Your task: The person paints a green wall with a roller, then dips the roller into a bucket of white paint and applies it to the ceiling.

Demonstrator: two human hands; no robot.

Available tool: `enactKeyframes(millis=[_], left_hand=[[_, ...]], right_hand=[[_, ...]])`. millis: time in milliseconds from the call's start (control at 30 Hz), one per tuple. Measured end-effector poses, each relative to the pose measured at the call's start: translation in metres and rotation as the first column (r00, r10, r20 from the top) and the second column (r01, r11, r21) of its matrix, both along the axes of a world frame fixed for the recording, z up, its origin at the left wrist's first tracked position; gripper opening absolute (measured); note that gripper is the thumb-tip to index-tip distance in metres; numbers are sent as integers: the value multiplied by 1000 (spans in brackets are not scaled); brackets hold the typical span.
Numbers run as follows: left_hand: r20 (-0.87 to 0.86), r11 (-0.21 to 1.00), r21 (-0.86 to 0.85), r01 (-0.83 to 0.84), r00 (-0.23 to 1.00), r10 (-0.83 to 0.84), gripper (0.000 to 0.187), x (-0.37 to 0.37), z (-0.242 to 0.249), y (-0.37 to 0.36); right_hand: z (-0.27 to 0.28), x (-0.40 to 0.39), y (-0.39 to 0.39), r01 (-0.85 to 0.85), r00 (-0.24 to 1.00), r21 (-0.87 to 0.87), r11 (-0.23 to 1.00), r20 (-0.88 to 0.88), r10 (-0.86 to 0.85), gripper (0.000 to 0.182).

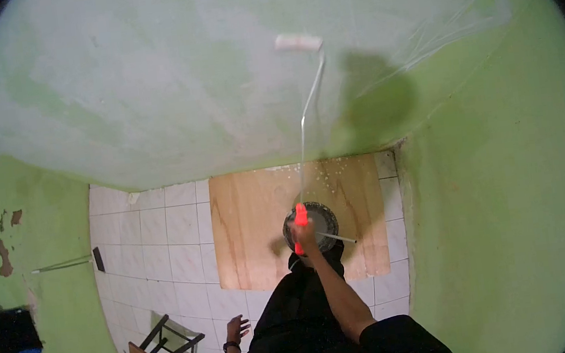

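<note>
My right hand [303, 234] is closed round the red handle [301, 214] of a paint roller. The long metal rod runs up from it to the white roller head [298, 42], which is at the green wall [214, 66] with its whitish patches. Below my right hand stands a dark round bucket [329, 221] holding greyish liquid, with a stick [337, 237] across its rim. My left hand [238, 329] hangs low at the left, its fingers apart and holding nothing, with a dark band at the wrist.
A wooden board [247, 236] with white drips lies under the bucket on the tiled floor [149, 226]. At the lower left is a stool [166, 350] with items on its seat. A long-handled tool [99, 259] leans at the left wall. Another green wall [500, 186] rises at the right.
</note>
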State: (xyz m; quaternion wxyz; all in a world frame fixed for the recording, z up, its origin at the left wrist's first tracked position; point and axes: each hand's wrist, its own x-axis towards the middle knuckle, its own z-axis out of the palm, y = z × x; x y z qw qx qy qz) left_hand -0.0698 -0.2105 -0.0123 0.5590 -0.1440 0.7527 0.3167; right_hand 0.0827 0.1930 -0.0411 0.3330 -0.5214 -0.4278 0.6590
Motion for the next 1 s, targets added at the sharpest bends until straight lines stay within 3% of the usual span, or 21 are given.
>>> enactKeyframes(millis=[33,67,100,133,200,300,400,467,500,533,567,633,667,733,900,967,1000], left_hand=[[-25,1000,-11,-1,1000,0,41,-2,3,6],[-36,999,33,-4,999,6,41,-6,1,6],[-53,999,35,-3,999,4,41,-7,0,9],[-70,999,37,-1,998,3,41,-10,2,17],[-70,997,74,14,998,-8,45,-9,10,29],[-57,995,84,47,997,-42,44,-7,3,41],[-27,994,82,77,997,-76,44,4,1,50],[-19,993,67,97,995,-96,43,9,-2,50],[0,991,71,111,994,-111,43,12,-3,50],[17,989,74,127,992,-128,43,14,-4,49],[-2,994,43,96,995,-96,39,17,-1,53],[7,994,21,107,994,-107,40,17,0,56],[17,994,-2,112,994,-112,40,16,0,55],[13,991,8,130,991,-130,41,14,0,53],[-46,986,26,166,985,-165,42,4,10,72],[-70,987,60,152,987,-148,43,3,12,77],[-67,986,66,154,987,-149,43,4,11,78]], right_hand=[[-25,-6,19,1,999,173,985,40,-8,23],[-32,-17,44,5,944,502,865,283,-170,21],[78,-19,75,174,976,-51,983,-120,-179,18],[109,-19,103,119,958,-92,989,-252,-138,19],[151,-15,150,87,940,3,996,-333,-81,21],[184,-3,168,58,951,56,997,-305,-38,14],[118,4,150,82,958,-41,996,-273,-90,17],[63,10,103,49,999,-11,999,-9,-49,19],[36,12,69,51,927,171,984,358,-110,20],[84,23,39,-71,940,-62,996,329,88,21],[65,22,10,-66,941,-64,996,327,84,21],[7,15,-36,-69,981,-253,965,161,113,17],[7,12,-42,-67,981,-259,963,158,111,17],[17,10,-55,-122,955,-503,855,-294,-37,21],[23,10,-31,-126,940,-435,892,-340,-33,23],[26,10,0,-76,849,-460,885,-495,-184,18],[45,11,23,-23,876,-365,931,-456,-157,17]])
